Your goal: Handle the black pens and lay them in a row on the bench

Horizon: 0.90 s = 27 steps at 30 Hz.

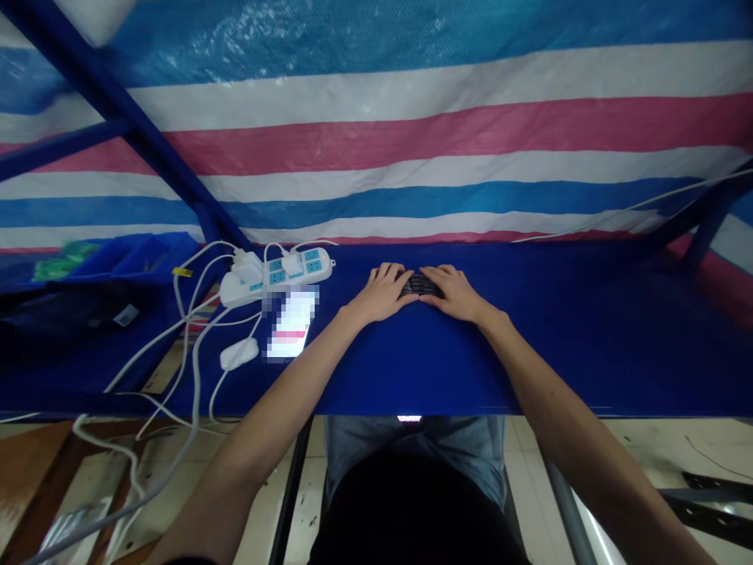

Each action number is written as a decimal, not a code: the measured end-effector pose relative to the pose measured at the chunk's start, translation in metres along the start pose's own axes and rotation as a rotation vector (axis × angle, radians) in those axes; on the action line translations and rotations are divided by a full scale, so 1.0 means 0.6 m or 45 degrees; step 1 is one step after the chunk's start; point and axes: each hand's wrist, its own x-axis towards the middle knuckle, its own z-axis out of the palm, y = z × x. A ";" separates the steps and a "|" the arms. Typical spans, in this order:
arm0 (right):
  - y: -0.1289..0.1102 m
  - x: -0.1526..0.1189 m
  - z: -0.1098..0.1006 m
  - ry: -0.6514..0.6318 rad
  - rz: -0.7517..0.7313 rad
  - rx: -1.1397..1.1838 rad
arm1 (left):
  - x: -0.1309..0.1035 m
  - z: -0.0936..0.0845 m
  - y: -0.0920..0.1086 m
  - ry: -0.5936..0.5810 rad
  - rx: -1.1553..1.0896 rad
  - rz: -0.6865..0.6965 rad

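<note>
A small black ribbed item [422, 285], whose kind I cannot make out, lies on the blue tabletop [412, 361]. My left hand [382, 293] holds its left end, thumb at the near side and fingers over the far side. The right end is gripped the same way by my right hand [456, 293]. Both hands rest low at the table surface and cover the item's ends, so only its middle shows between them.
To the left, a white power strip [321, 265] carries plugs and several white cables. Near it lie a lit, blurred phone [294, 323] and a white adapter [239, 354]. Blue bins [141, 255] stand further left. A striped tarp [412, 141] hangs behind, beside blue frame posts [158, 149].
</note>
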 end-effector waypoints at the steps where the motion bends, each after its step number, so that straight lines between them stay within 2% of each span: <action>1: -0.003 0.001 0.003 -0.021 0.003 -0.051 | 0.001 0.001 0.003 -0.001 0.013 -0.008; 6: -0.027 -0.011 0.003 -0.076 -0.011 -0.192 | -0.016 -0.009 0.027 -0.011 0.069 -0.022; 12: -0.077 -0.084 -0.009 -0.111 -0.089 -0.196 | -0.079 -0.023 0.064 -0.083 0.046 0.021; 15: -0.095 -0.106 -0.011 -0.128 -0.086 -0.265 | -0.094 -0.022 0.076 -0.105 0.008 -0.018; 20: -0.089 -0.083 -0.015 -0.158 0.030 -0.370 | -0.064 -0.029 0.068 -0.240 0.009 -0.160; 24: -0.072 -0.060 -0.015 -0.216 0.078 -0.343 | -0.030 -0.033 0.044 -0.278 0.011 -0.085; 27: -0.064 -0.058 -0.009 -0.206 0.084 -0.340 | -0.018 -0.034 0.032 -0.277 0.016 -0.041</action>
